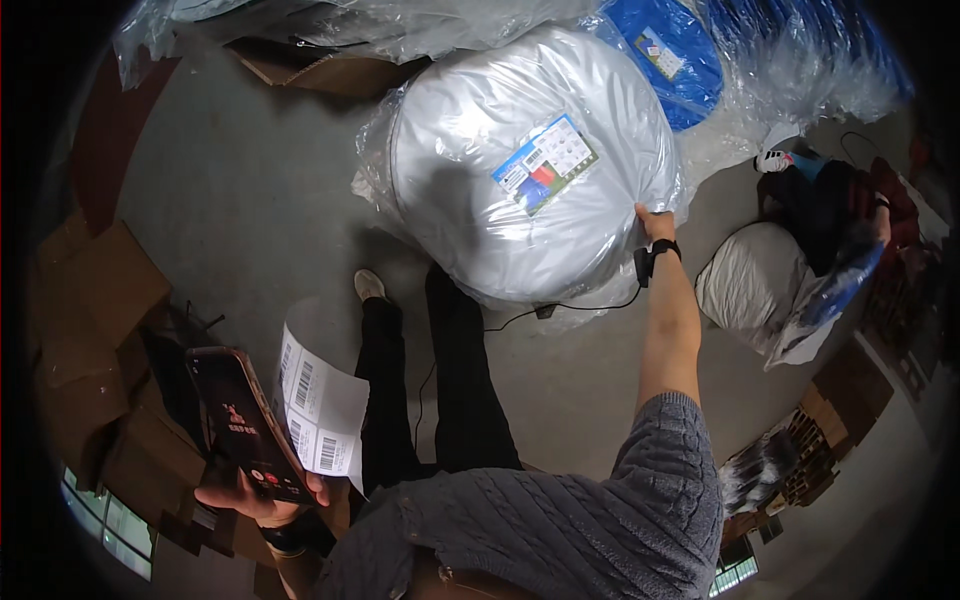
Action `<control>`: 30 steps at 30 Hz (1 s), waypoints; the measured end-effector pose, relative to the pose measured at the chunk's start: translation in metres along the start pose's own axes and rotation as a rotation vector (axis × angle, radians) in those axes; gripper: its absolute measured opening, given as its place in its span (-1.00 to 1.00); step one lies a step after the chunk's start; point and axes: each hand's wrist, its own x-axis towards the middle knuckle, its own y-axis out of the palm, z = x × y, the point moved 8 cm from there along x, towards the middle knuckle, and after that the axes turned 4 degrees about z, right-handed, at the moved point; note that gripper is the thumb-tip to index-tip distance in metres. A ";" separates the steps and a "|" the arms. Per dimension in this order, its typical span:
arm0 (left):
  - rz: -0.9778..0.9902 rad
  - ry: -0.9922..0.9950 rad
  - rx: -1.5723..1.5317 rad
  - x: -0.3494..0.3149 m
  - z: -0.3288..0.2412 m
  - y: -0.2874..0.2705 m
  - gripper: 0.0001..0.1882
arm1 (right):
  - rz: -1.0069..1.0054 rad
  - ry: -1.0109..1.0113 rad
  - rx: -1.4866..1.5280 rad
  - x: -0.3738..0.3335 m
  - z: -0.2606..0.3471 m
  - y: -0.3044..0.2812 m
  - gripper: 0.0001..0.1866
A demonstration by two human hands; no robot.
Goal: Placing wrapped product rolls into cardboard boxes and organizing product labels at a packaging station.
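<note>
Silver fabric under clear plastic wrap is what your right hand (655,222) has reached: a big round flat bundle (530,165) standing on edge on the grey concrete floor (250,200), just ahead of your feet. Your fingers are curled closed over its right-hand rim, arm stretched full length, and a small black device (645,265) hangs at that wrist with a cable trailing to the floor below the bundle. A printed label (545,163) sits near the middle of its face.

Your left hand (255,495), low by your hip, is closed around a dark phone (245,425) with a white sheet of barcode labels (318,405) pinned behind it.

Judging from this, you are at the point of steadying or turning the bundle while the paperwork waits in the other hand. Any next move would want a firm pinch through slippery film, and care that the disc does not roll. A blue bundle (670,50) lies behind it, cardboard boxes (90,300) stand at the floor's left edge, and another person (840,210) crouches by a white sack (750,280) at the right.
</note>
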 end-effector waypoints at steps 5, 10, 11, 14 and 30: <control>0.039 -0.216 -0.670 -0.002 0.017 -0.005 0.23 | -0.011 -0.121 -0.163 -0.018 -0.015 0.023 -0.16; 0.078 -0.428 -1.521 0.004 0.013 0.001 0.25 | -0.036 -0.221 0.056 -0.086 -0.048 0.046 -0.30; 0.103 -0.451 -1.612 0.006 0.012 0.006 0.26 | -0.078 -0.222 0.138 -0.097 -0.071 0.051 -0.40; 0.164 -0.501 -1.776 0.010 0.003 0.016 0.27 | -0.044 -0.149 0.252 -0.132 -0.127 0.072 -0.40; 0.480 -0.538 -2.073 0.080 -0.098 0.054 0.36 | 0.408 0.084 0.102 -0.162 -0.062 0.045 -0.17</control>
